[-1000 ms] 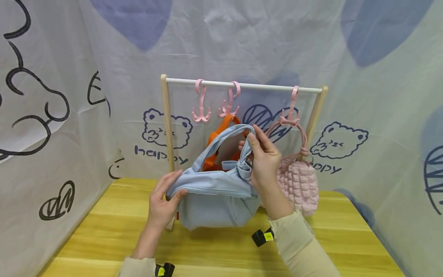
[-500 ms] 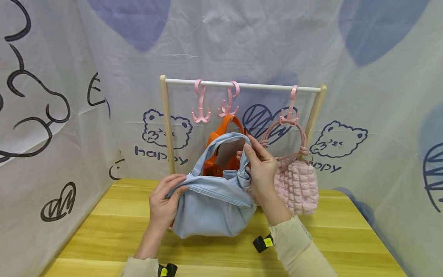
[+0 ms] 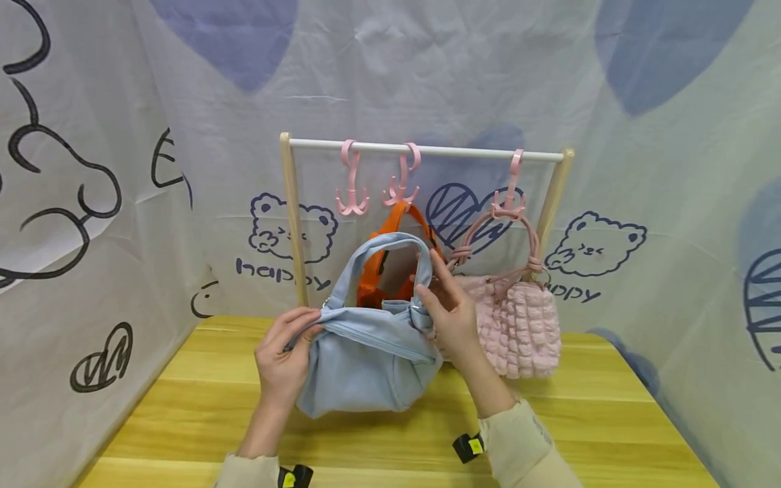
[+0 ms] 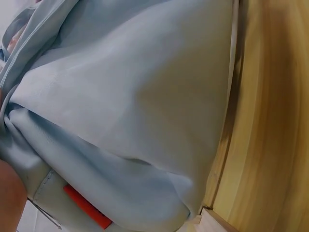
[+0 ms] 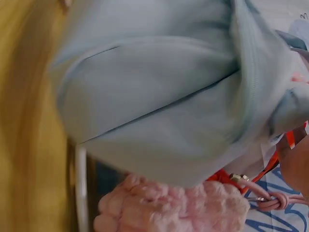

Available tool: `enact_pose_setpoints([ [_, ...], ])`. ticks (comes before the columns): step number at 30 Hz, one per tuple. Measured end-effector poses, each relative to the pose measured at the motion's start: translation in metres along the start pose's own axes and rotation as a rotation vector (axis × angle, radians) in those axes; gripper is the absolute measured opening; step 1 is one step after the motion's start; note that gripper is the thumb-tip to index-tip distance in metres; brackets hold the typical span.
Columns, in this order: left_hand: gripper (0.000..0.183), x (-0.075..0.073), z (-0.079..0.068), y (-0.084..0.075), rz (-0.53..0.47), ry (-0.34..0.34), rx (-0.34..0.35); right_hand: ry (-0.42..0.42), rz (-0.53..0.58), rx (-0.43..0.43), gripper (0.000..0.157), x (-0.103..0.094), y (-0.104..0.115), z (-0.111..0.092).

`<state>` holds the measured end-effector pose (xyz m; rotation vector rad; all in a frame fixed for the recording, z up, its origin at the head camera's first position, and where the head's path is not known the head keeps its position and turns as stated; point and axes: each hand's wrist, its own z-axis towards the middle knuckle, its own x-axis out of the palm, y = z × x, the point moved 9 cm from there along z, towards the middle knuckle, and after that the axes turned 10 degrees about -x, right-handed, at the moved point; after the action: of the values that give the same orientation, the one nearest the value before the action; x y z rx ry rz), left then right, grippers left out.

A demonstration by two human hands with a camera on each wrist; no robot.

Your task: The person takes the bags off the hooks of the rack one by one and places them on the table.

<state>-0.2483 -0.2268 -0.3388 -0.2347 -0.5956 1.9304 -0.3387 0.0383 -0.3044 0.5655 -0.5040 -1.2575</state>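
Observation:
A light blue handbag (image 3: 366,366) with a zip and a knotted strap is held up in front of the rack, tilted with its right end lower. My left hand (image 3: 283,356) pinches its top left corner between thumb and fingers. On the other side my right hand (image 3: 453,315) holds the strap (image 3: 423,271) just above the knot, some fingertips passing behind it. A red tag (image 4: 87,207) shows on the bag's side in the left wrist view. Two pink hooks, a left one (image 3: 352,183) and a middle one (image 3: 401,179), hang on the rail above.
A white rail (image 3: 464,152) on wooden posts stands on the wooden table (image 3: 586,434). From the middle hook hangs an orange bag (image 3: 373,278), partly hidden behind the blue one. A pink puffy bag (image 3: 527,329) hangs from the right hook (image 3: 514,183), close to my right hand.
The blue handbag has come down and then shifted slightly left, its right end dipping. Both hands have moved with it, the right hand lower on the strap. The hanging bags stay put.

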Motion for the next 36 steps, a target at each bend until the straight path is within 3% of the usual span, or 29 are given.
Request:
enact_pose_setpoints([
  [7, 0.036, -0.001, 0.002, 0.0, -0.025, -0.03, -0.02, 0.125, -0.25, -0.044, 0.077, 0.0, -0.006, -0.025],
  [20, 0.033, -0.001, -0.002, 0.004, -0.023, -0.031, -0.057, 0.206, -0.341, -0.428, 0.068, 0.005, 0.008, -0.057],
  [25, 0.033, -0.001, -0.003, 0.007, -0.004, -0.041, -0.092, 0.251, -0.45, -0.556, 0.065, 0.011, 0.012, -0.064],
  [31, 0.031, -0.001, -0.004, 0.012, 0.034, -0.054, -0.13, 0.254, -0.459, -0.69, 0.05, 0.019, 0.019, -0.068],
  [36, 0.031, -0.006, -0.003, 0.016, 0.077, -0.05, -0.147, 0.235, -0.476, -0.729, 0.04, 0.026, 0.019, -0.067],
])
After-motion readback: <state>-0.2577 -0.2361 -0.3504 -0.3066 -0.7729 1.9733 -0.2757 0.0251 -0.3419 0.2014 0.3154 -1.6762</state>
